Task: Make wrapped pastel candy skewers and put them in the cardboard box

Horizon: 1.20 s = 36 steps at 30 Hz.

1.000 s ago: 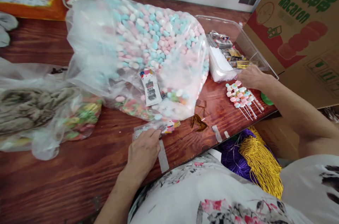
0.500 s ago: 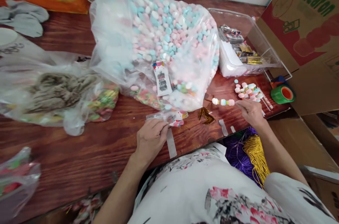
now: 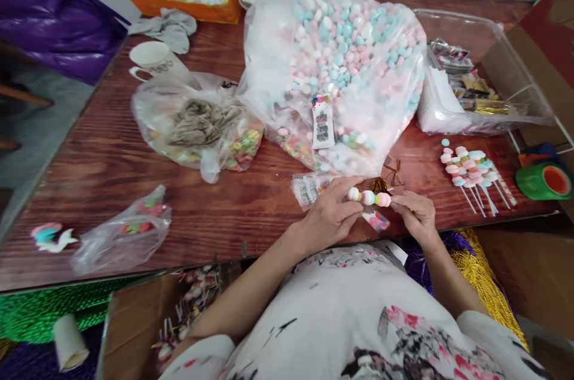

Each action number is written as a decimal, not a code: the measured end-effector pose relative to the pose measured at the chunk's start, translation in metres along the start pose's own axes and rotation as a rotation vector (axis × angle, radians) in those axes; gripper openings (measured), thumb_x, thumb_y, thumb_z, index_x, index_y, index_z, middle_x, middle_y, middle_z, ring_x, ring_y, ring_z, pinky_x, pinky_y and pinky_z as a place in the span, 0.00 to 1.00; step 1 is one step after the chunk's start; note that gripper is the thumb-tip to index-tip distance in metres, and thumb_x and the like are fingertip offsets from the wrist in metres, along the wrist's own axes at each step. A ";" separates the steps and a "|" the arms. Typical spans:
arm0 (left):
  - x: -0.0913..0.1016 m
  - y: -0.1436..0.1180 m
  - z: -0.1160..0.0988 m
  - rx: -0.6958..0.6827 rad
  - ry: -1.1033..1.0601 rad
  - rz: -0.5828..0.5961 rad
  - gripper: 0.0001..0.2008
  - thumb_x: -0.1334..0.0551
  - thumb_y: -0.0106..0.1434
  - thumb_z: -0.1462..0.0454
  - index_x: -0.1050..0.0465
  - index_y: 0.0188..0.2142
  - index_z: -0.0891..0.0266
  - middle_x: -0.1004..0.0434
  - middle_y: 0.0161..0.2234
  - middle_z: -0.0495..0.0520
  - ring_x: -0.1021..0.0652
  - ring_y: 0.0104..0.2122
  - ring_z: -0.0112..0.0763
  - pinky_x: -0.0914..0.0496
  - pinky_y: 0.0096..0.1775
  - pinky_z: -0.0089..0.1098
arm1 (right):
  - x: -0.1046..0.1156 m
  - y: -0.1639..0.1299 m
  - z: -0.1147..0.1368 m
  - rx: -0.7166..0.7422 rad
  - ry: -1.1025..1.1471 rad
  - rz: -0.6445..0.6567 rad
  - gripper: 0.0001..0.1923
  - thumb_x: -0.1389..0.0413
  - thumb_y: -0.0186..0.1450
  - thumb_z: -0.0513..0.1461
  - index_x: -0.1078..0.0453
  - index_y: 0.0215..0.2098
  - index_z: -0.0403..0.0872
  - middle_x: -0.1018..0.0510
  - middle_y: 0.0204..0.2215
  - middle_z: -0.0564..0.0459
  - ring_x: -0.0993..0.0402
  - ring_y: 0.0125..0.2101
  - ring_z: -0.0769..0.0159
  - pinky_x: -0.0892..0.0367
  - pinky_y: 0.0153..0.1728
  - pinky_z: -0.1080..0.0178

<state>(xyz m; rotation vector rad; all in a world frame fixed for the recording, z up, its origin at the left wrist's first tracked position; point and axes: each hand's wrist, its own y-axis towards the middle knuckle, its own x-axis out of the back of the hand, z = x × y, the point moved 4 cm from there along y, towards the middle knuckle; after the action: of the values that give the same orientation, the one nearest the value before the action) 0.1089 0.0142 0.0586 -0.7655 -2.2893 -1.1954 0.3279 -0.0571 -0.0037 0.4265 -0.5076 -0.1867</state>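
Reddish, heavily grained wood makes up the table (image 3: 134, 188). At its left edge lies a small crinkled clear bag (image 3: 125, 235) of bright sweets, and further back a white mug (image 3: 150, 58) carries dark lettering too small to read. Next comes a limp plastic bag (image 3: 197, 128) with grey-brown fibrous stuff and coloured candy inside. The big clear sack (image 3: 350, 63) bulges with round pastel pieces in pink, blue and white; a printed label (image 3: 323, 121) on it shows a barcode (its text is not legible).

At the near edge the left hand (image 3: 329, 215) curls loosely around one end of a candy skewer (image 3: 370, 197), fingertips on the first of 3 soft puffs, with what may be a thin printed wrapper underneath. The right hand (image 3: 415, 212) pinches the other end between thumb and fingers. The skewer hangs level just above the wood.

Right of that lie finished skewers (image 3: 469, 167) fanned together, then a clear tray (image 3: 515, 69), and a glossy green tape roll (image 3: 545, 181).
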 end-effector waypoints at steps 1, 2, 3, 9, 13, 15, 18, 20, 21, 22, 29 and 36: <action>0.000 -0.005 0.003 0.029 -0.010 0.000 0.06 0.38 0.63 0.70 0.23 0.37 0.62 0.29 0.56 0.66 0.26 0.54 0.42 0.27 0.51 0.46 | -0.004 0.002 0.002 0.005 0.017 0.006 0.11 0.42 0.64 0.34 0.21 0.40 0.54 0.26 0.21 0.57 0.34 0.22 0.70 0.38 0.24 0.65; 0.000 -0.009 0.006 0.056 -0.024 -0.002 0.06 0.38 0.63 0.70 0.23 0.37 0.62 0.28 0.55 0.66 0.25 0.54 0.41 0.27 0.51 0.44 | -0.007 0.004 0.005 0.008 0.031 0.009 0.11 0.41 0.63 0.34 0.21 0.40 0.54 0.26 0.21 0.57 0.33 0.22 0.69 0.37 0.24 0.65; 0.000 -0.013 0.008 0.079 -0.040 -0.009 0.06 0.39 0.63 0.70 0.23 0.37 0.62 0.27 0.54 0.65 0.25 0.53 0.41 0.26 0.50 0.43 | -0.009 0.007 0.008 0.007 0.038 0.014 0.11 0.41 0.63 0.33 0.21 0.40 0.54 0.24 0.22 0.57 0.31 0.23 0.69 0.35 0.25 0.64; 0.010 -0.029 0.013 0.140 -0.113 -0.100 0.07 0.39 0.63 0.72 0.23 0.37 0.63 0.23 0.49 0.64 0.21 0.48 0.37 0.25 0.48 0.36 | 0.003 0.019 0.026 -0.091 0.082 0.141 0.12 0.39 0.61 0.34 0.22 0.42 0.53 0.17 0.34 0.52 0.21 0.34 0.65 0.27 0.38 0.61; 0.015 -0.033 0.013 0.173 -0.124 -0.139 0.08 0.38 0.63 0.72 0.22 0.38 0.61 0.22 0.48 0.62 0.20 0.47 0.36 0.25 0.48 0.35 | 0.022 0.013 0.022 -0.329 0.256 0.092 0.08 0.36 0.59 0.36 0.21 0.38 0.51 0.18 0.28 0.55 0.24 0.25 0.69 0.29 0.27 0.66; 0.015 -0.034 0.013 0.169 -0.147 -0.144 0.07 0.38 0.63 0.71 0.22 0.38 0.61 0.22 0.49 0.62 0.20 0.47 0.35 0.25 0.48 0.35 | 0.019 0.007 0.020 -0.418 0.429 0.050 0.06 0.36 0.59 0.37 0.21 0.36 0.50 0.19 0.24 0.55 0.29 0.19 0.72 0.33 0.20 0.69; 0.015 -0.034 0.009 0.158 -0.188 -0.146 0.07 0.38 0.62 0.71 0.22 0.37 0.61 0.22 0.49 0.61 0.20 0.47 0.35 0.24 0.48 0.34 | 0.001 0.005 0.025 -0.447 0.708 -0.026 0.05 0.37 0.61 0.40 0.21 0.34 0.48 0.20 0.22 0.55 0.34 0.15 0.74 0.38 0.15 0.70; 0.017 -0.035 0.007 0.171 -0.190 -0.142 0.08 0.38 0.62 0.72 0.22 0.37 0.61 0.21 0.49 0.60 0.20 0.47 0.34 0.25 0.48 0.34 | -0.012 0.007 0.030 -0.423 0.830 -0.112 0.06 0.37 0.60 0.42 0.22 0.33 0.47 0.20 0.21 0.54 0.34 0.14 0.74 0.38 0.14 0.70; 0.018 -0.036 0.007 0.181 -0.181 -0.139 0.08 0.38 0.62 0.73 0.22 0.37 0.61 0.21 0.49 0.59 0.20 0.47 0.34 0.25 0.49 0.33 | -0.017 0.009 0.032 -0.406 0.876 -0.143 0.07 0.37 0.60 0.43 0.23 0.32 0.47 0.21 0.20 0.55 0.35 0.13 0.74 0.39 0.13 0.70; 0.019 -0.037 0.007 0.191 -0.170 -0.138 0.09 0.38 0.62 0.73 0.22 0.37 0.60 0.21 0.49 0.58 0.20 0.46 0.34 0.25 0.49 0.33 | -0.022 0.012 0.034 -0.393 0.915 -0.163 0.09 0.36 0.59 0.44 0.24 0.31 0.46 0.21 0.19 0.55 0.36 0.12 0.75 0.40 0.12 0.71; 0.022 -0.047 0.016 0.239 -0.176 -0.158 0.09 0.36 0.60 0.72 0.21 0.37 0.58 0.21 0.49 0.56 0.19 0.44 0.34 0.24 0.46 0.33 | -0.031 0.013 0.036 -0.450 1.036 -0.089 0.16 0.34 0.54 0.49 0.27 0.30 0.45 0.22 0.18 0.55 0.35 0.11 0.72 0.40 0.11 0.69; 0.038 -0.040 0.004 0.279 0.015 -0.202 0.07 0.34 0.59 0.70 0.21 0.36 0.58 0.25 0.52 0.56 0.23 0.48 0.38 0.24 0.46 0.37 | -0.023 0.021 0.055 -0.286 0.749 -0.317 0.10 0.40 0.63 0.46 0.24 0.34 0.48 0.20 0.29 0.51 0.29 0.21 0.69 0.33 0.19 0.66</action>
<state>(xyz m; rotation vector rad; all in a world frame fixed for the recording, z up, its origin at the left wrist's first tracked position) 0.0540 0.0088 0.0566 -0.4302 -2.4969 -0.9290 0.2822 -0.0508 0.0391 0.2654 0.3249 -0.3779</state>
